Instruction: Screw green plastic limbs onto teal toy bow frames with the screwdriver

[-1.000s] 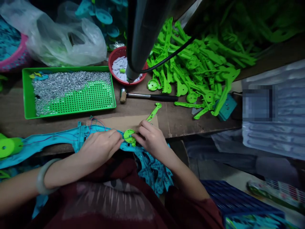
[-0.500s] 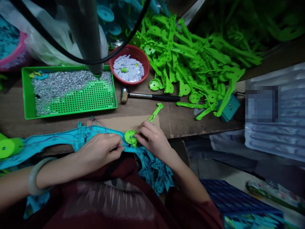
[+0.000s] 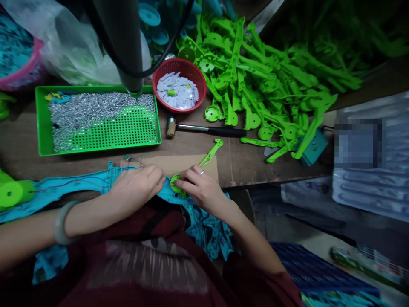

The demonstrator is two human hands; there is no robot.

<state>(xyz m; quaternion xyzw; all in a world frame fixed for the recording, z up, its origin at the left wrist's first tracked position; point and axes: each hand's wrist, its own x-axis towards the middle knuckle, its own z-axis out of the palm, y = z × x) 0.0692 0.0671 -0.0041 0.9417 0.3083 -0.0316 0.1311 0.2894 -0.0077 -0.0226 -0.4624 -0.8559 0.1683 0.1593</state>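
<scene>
A long blue plastic shell [image 3: 76,182] lies along the table's front edge, with thin red and blue wires on it. My left hand [image 3: 139,183] is closed over its middle, fingers curled; what they pinch is hidden. At the shell's right end sits a round green part [image 3: 174,182]. My right hand [image 3: 198,185], with a ring, has its fingers bent together on that green part. A green lever [image 3: 212,152] lies on the cardboard [image 3: 209,168] just beyond my right hand.
A green tray [image 3: 99,147] of metal screws, a red bowl [image 3: 180,108] of white pieces and a hammer [image 3: 206,129] lie beyond the hands. Green parts [image 3: 262,81] are heaped at the back right. A dark pole [image 3: 123,42] stands over the tray.
My left hand has risen slightly off the shell's near edge, toward the wires. My right fingers have come further over the round green part. The whole view has shifted a little.
</scene>
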